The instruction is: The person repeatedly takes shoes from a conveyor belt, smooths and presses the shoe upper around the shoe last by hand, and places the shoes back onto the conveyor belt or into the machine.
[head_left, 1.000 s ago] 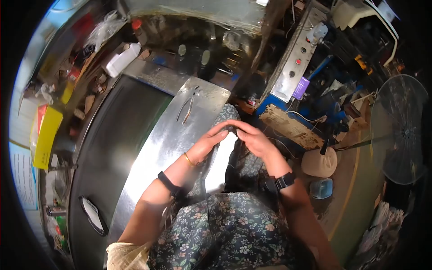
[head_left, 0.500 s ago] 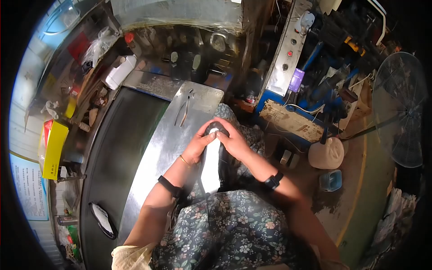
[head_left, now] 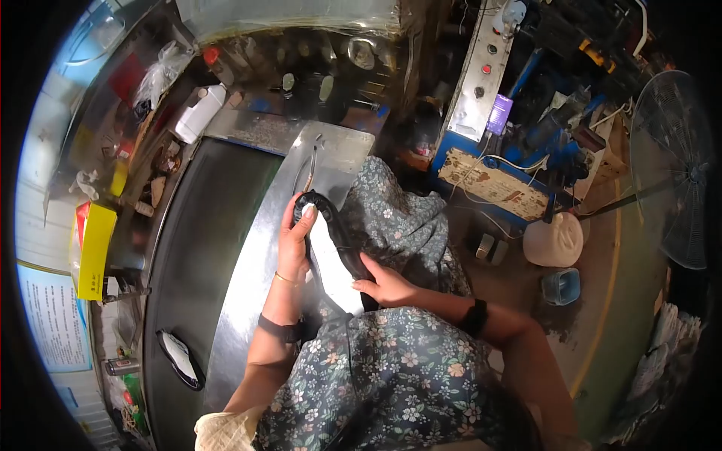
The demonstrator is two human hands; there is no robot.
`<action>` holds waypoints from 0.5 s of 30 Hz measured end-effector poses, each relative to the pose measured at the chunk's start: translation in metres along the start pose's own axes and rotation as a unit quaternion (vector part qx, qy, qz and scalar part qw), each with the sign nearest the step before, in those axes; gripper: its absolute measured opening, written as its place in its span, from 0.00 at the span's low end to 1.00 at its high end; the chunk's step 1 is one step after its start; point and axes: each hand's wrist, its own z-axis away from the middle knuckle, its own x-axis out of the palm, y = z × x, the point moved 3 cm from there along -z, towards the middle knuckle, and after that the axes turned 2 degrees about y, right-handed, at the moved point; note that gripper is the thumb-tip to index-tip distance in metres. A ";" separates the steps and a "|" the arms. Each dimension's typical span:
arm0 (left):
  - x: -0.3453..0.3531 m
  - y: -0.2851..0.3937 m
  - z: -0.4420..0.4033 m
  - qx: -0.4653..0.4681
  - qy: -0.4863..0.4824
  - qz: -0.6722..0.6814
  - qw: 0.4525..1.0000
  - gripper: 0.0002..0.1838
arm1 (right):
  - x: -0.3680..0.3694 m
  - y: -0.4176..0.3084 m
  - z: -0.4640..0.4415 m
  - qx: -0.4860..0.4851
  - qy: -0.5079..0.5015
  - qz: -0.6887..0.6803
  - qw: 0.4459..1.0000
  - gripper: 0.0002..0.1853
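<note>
A black shoe upper with a white insole (head_left: 329, 259) is held bottom up over my lap. My left hand (head_left: 295, 237) is closed around its rounded, gathered end, thumb on the white face. Lower down, my right hand (head_left: 383, 281) grips the other side near the opposite end, its thumb at the white edge. Part of the fingers of both hands is hidden beneath the shoe. Just beyond my left hand, a pair of pincers (head_left: 311, 171) lies on the metal table (head_left: 256, 248). A second black-and-white shoe (head_left: 180, 359) rests on the dark belt (head_left: 203, 248) at left.
A white jug (head_left: 201, 113) and a yellow box (head_left: 96, 248) stand along the left side. To the right are a machine panel with buttons (head_left: 470, 90), a fan (head_left: 673, 169), a plastic canister (head_left: 553, 239) and a blue tub (head_left: 561, 286) on the floor.
Both hands were together at the shoe's rounded end. That end has shifted left, and my right hand has slid down to the shoe's lower side.
</note>
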 end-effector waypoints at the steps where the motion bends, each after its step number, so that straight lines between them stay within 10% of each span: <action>1: -0.003 0.000 0.000 -0.008 0.003 0.007 1.000 0.27 | 0.001 -0.010 0.002 0.033 0.005 0.046 0.998 0.46; 4: -0.008 -0.003 -0.002 0.004 0.008 0.001 1.000 0.26 | 0.005 -0.005 -0.002 -0.102 -0.006 -0.100 0.990 0.48; 8: -0.006 -0.003 -0.004 -0.004 0.008 -0.011 1.000 0.24 | 0.014 0.005 -0.005 0.001 0.049 0.013 0.999 0.45; 15: 0.051 0.022 0.024 0.074 -0.059 -0.198 0.976 0.25 | -0.061 0.029 -0.010 0.012 -0.100 -0.226 0.969 0.35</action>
